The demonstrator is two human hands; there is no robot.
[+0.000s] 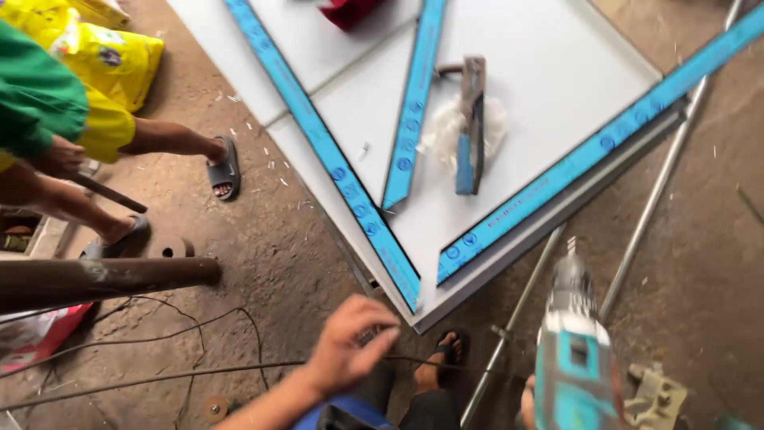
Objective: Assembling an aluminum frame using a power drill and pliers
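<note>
Left hand (350,342) is hanging low just off the corner of the white panel (549,72), fingers curled in loosely with the fingertips bunched like it's pinching something small. It's too blurred to say what, if anything. It isn't touching the panel.

Right hand (529,402) is barely peeking in at the bottom edge, wrapped around the grip of a teal and grey power drill (573,358), bit pointing up toward the panel edge. The drill is pretty motion-blurred.

Counting stuff: three blue-taped strips (318,135) on the panel, two along the edges meeting at the near corner and one shorter one lying loose in the middle. One hand riveter (471,119) is sitting on a scrap of clear plastic. Two metal rods (652,199) are lying on the dirt floor beside the panel. One other person (48,103) is over on the left, wearing two grey sandals.
</note>
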